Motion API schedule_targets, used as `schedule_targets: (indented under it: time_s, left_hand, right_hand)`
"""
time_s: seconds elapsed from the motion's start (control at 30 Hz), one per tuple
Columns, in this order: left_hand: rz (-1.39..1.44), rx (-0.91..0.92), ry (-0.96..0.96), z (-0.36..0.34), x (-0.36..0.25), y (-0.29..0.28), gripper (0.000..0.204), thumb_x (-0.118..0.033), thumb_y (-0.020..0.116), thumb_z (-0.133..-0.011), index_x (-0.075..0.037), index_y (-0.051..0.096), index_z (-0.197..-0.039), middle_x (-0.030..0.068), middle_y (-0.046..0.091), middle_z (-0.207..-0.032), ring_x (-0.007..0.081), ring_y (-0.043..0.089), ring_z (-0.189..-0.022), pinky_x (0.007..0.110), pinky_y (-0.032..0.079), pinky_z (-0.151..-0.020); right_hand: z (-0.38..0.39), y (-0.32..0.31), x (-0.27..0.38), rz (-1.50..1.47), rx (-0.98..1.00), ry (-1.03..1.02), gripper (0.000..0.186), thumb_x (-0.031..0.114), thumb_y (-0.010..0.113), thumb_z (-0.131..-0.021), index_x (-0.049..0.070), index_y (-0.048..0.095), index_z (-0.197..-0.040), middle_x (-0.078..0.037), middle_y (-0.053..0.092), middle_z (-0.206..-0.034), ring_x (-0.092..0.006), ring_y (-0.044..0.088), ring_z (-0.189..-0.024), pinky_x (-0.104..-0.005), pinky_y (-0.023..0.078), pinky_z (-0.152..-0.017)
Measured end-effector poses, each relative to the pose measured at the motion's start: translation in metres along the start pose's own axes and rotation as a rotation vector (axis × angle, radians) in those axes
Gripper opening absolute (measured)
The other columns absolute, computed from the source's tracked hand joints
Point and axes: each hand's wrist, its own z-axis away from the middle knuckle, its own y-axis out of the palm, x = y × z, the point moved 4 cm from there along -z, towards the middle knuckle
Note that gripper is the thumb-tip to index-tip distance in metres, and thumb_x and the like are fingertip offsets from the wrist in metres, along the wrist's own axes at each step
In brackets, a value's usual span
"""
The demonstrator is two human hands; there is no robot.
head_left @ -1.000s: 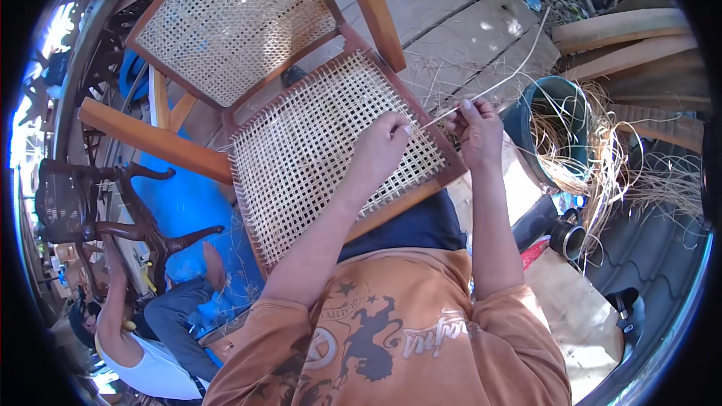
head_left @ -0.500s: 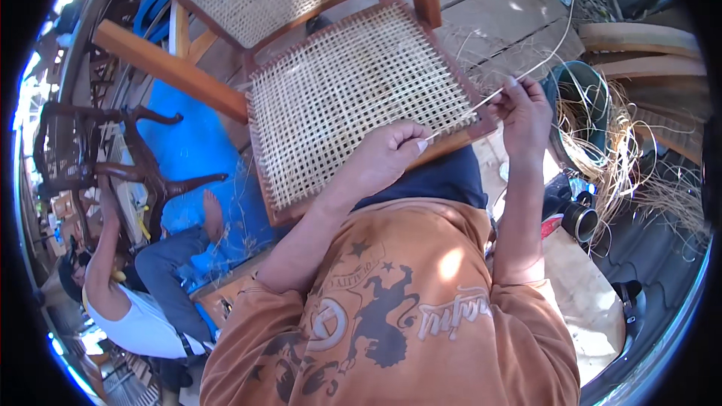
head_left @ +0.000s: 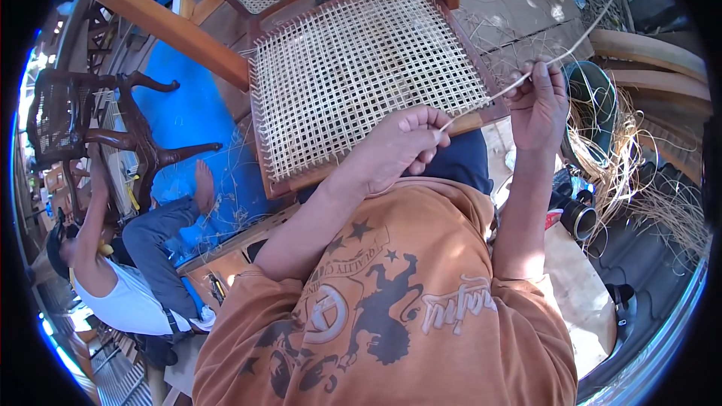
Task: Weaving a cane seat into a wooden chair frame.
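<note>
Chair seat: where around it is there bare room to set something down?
Bare boards beyond the cane seat. Crowded: loose cane strands and a bucket by the right hand; a seated person past the left hand; blue tarp partly free.

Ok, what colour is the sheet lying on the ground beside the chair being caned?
Bright blue: the sheet lies left of the chair, shown in the head view.
</note>
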Motion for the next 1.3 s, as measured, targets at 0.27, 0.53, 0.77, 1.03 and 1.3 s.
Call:
schedule_targets:
  time_s: [0.27, 0.53, 0.77, 1.03, 1.3]
  left_hand:
    - [-0.124, -0.132, 0.312, -0.016, 0.004, -0.001, 0.017, -0.016, 0.062, -0.093, -0.001, 0.065, -0.102, -0.0043, 0.059, -0.083, 0.0019, 0.046, -0.069, 0.019, 0.039, -0.060]
    - [-0.255, -0.178, 0.405, -0.013, 0.003, 0.004, 0.018, -0.008, 0.054, -0.089, 0.002, 0.067, -0.096, -0.0048, 0.057, -0.074, 0.0023, 0.046, -0.065, 0.020, 0.040, -0.059]
    - [-0.251, -0.196, 0.346, -0.013, 0.005, -0.003, 0.013, -0.009, 0.058, -0.094, -0.001, 0.066, -0.099, -0.0070, 0.057, -0.080, -0.0011, 0.042, -0.067, 0.016, 0.035, -0.060]
    - [-0.431, -0.316, 0.395, -0.004, 0.002, -0.012, 0.014, -0.014, 0.058, -0.094, -0.001, 0.062, -0.092, -0.0032, 0.053, -0.070, 0.0040, 0.046, -0.064, 0.023, 0.040, -0.058]
    - [-0.799, -0.355, 0.222, 0.047, -0.009, -0.069, 0.010, -0.010, 0.060, -0.093, -0.001, 0.062, -0.095, -0.0020, 0.058, -0.079, 0.0047, 0.050, -0.073, 0.023, 0.043, -0.067]
  right_hand:
    - [0.004, -0.003, 0.004, 0.027, -0.033, -0.050, 0.009, 0.007, 0.059, -0.096, 0.002, 0.059, -0.103, -0.009, 0.065, -0.085, -0.0189, 0.066, -0.073, -0.0295, 0.058, -0.056]
    - [0.005, -0.022, -0.019, 0.311, -0.424, 0.050, 0.011, 0.008, 0.065, -0.092, 0.000, 0.059, -0.096, -0.009, 0.063, -0.075, -0.0166, 0.064, -0.059, -0.0284, 0.056, -0.051]
    - [0.008, -0.022, -0.028, 0.340, -0.406, 0.049, 0.010, 0.008, 0.065, -0.091, 0.000, 0.059, -0.093, -0.008, 0.063, -0.075, -0.0157, 0.064, -0.057, -0.0267, 0.054, -0.047]
    - [0.020, -0.002, -0.009, 0.374, -0.274, -0.023, 0.010, 0.009, 0.063, -0.092, -0.001, 0.060, -0.093, -0.009, 0.064, -0.073, -0.0145, 0.063, -0.057, -0.0230, 0.046, -0.043]
    - [-0.014, -0.080, -0.016, 0.388, -0.457, 0.044, 0.008, 0.008, 0.063, -0.092, 0.002, 0.061, -0.096, -0.006, 0.064, -0.077, -0.0147, 0.064, -0.061, -0.0266, 0.054, -0.052]
